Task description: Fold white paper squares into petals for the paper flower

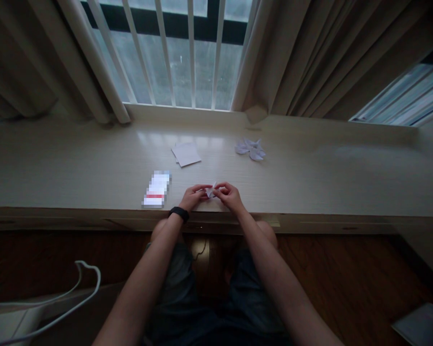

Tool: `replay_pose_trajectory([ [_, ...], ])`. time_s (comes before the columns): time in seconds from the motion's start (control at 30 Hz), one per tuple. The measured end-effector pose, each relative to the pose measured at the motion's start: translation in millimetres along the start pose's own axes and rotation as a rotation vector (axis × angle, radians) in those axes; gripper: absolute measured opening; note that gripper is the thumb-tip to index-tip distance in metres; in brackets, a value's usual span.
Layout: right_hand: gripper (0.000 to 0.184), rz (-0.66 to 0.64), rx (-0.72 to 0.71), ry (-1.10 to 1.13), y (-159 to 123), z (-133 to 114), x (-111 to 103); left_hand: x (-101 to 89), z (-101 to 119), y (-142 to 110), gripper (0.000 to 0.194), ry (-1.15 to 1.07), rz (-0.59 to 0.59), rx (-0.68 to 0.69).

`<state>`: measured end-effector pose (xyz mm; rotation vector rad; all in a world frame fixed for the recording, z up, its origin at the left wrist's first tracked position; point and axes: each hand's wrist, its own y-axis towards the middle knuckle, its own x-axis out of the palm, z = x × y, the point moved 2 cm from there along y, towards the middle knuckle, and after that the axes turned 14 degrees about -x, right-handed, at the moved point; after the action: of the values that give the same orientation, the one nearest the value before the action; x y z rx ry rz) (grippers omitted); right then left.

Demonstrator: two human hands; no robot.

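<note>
Between my two hands, over the front of the pale desk, is a small folded piece of white paper with a pointed tip sticking up. My left hand, with a black band on its wrist, pinches the paper from the left. From the other side my right hand grips it between thumb and fingers. Fingers cover part of its shape. Beyond my hands, a stack of square white paper sheets lies to the left, and several folded paper pieces lie in a group to the right.
A blurred-out phone-like rectangle lies on the desk left of my hands. Behind the desk are a barred window and beige curtains. A white cable loops at lower left. A grey flat object is on the floor at lower right.
</note>
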<state>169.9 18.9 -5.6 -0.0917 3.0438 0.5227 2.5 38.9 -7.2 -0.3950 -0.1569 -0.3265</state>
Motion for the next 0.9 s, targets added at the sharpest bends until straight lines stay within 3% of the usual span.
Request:
replay_pose_trajectory([
  [0.1, 0.038, -0.079, 0.03, -0.002, 0.5, 3.4, -2.5, -0.8, 1.6, 2.2, 0.024, 0.063, -0.051, -0.021],
  [0.27, 0.038, -0.192, 0.045, -0.016, 2.7, 8.1, -4.8, 1.7, 4.7, 2.4, 0.019, 0.185, -0.015, 0.011],
  [0.47, 0.036, -0.177, -0.032, -0.157, 7.5, 11.0, -2.1, 2.7, 6.6, -1.0, 0.013, 0.176, -0.027, 0.011],
  [0.9, 0.035, -0.197, -0.049, -0.187, 9.7, 14.4, -3.2, -0.3, 8.0, -1.1, 0.008, 0.189, -0.042, -0.011],
])
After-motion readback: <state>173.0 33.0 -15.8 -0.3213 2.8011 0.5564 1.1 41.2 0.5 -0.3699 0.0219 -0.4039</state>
